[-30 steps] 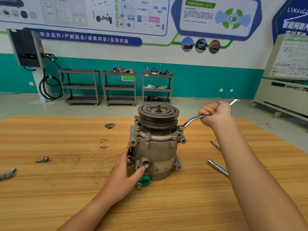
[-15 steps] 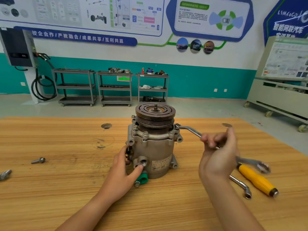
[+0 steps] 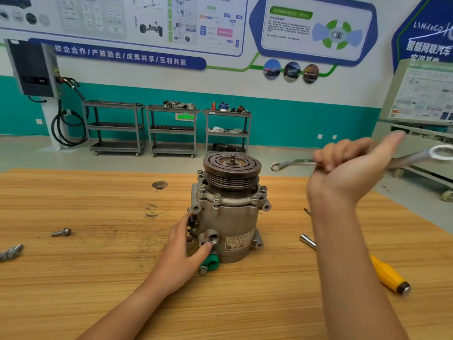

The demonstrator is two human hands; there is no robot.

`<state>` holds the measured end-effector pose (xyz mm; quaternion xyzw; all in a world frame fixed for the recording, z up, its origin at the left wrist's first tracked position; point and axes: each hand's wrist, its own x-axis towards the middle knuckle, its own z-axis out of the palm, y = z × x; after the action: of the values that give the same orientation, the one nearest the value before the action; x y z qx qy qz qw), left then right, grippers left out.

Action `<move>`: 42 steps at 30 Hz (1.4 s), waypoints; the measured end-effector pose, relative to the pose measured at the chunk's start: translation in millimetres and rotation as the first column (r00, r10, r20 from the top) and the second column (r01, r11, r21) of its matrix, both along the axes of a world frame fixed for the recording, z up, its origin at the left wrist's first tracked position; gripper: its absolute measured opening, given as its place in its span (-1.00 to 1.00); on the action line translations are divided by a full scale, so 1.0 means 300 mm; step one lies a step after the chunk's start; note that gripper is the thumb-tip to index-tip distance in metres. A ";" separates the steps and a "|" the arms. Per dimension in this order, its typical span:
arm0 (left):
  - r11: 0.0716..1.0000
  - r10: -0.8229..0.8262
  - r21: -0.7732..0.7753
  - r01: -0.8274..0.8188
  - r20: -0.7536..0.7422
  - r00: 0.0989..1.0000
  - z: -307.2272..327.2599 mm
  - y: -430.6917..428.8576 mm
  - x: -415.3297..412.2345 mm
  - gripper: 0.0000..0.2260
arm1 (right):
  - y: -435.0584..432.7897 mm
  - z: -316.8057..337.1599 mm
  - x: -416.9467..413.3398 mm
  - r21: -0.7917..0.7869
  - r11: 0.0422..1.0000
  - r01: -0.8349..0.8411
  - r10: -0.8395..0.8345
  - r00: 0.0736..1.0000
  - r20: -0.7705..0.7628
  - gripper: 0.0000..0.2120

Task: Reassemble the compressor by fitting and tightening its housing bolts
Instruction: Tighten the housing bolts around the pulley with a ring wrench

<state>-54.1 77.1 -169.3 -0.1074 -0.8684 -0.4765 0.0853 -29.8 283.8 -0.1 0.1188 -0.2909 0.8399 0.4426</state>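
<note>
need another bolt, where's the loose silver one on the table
Head view: the loose silver bolt lies on the wooden table, far left of the grey metal compressor.

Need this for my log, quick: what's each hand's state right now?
Left hand: closed on the side of the compressor, steadying it.
Right hand: closed on the wrench, clear of the compressor.

Automotive training workshop: parts carts (image 3: 172,130), posters (image 3: 316,28)

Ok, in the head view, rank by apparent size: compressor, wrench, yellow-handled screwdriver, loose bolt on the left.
1. compressor, bulkiest.
2. wrench: longer across but thin and held up nearer the camera, so its rank against the compressor is unsure.
3. yellow-handled screwdriver, partly hidden by the right arm.
4. loose bolt, clearly smallest.
</note>
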 end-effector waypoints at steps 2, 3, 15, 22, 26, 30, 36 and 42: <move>1.000 -0.002 0.003 0.002 -0.005 1.000 -0.001 0.000 0.001 -0.27 | 0.075 0.034 -0.047 -0.177 0.974 -0.141 0.157 0.984 0.080 -0.39; 1.000 -0.001 0.003 0.001 -0.008 1.000 -0.002 0.000 0.000 -0.28 | 0.100 0.029 -0.074 -0.225 0.957 -0.184 0.219 0.966 0.139 -0.40; 1.000 -0.002 0.000 0.002 0.004 1.000 -0.007 -0.005 -0.004 -0.26 | 0.160 -0.040 -0.259 -0.374 0.816 -0.440 0.575 0.689 0.441 -0.55; 1.000 -0.010 0.011 0.010 -0.006 1.000 -0.003 -0.004 -0.001 -0.27 | 0.166 -0.053 -0.295 -0.399 0.794 -0.459 0.605 0.664 0.439 -0.54; 1.000 -0.009 0.016 0.009 -0.003 1.000 -0.004 -0.004 -0.003 -0.27 | 0.168 -0.062 -0.320 -0.375 0.774 -0.510 0.632 0.649 0.423 -0.42; 1.000 -0.012 0.017 0.013 -0.020 1.000 -0.009 -0.003 -0.007 -0.28 | 0.186 -0.103 -0.287 -0.414 0.763 -0.497 0.639 0.675 0.369 -0.42; 1.000 -0.011 0.008 0.011 -0.025 1.000 -0.014 0.000 -0.012 -0.28 | 0.100 -0.197 -0.073 -0.306 0.931 -0.202 0.286 0.921 0.264 -0.52; 1.000 -0.009 0.010 0.009 -0.020 1.000 -0.008 0.004 -0.007 -0.28 | -0.092 -0.323 0.058 0.593 0.739 0.319 -0.369 0.928 -0.040 -0.72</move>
<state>-56.2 78.2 -171.6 -0.1156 -0.8647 -0.4799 0.0923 -12.4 256.1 -96.9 0.1605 -0.5715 0.6151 0.5189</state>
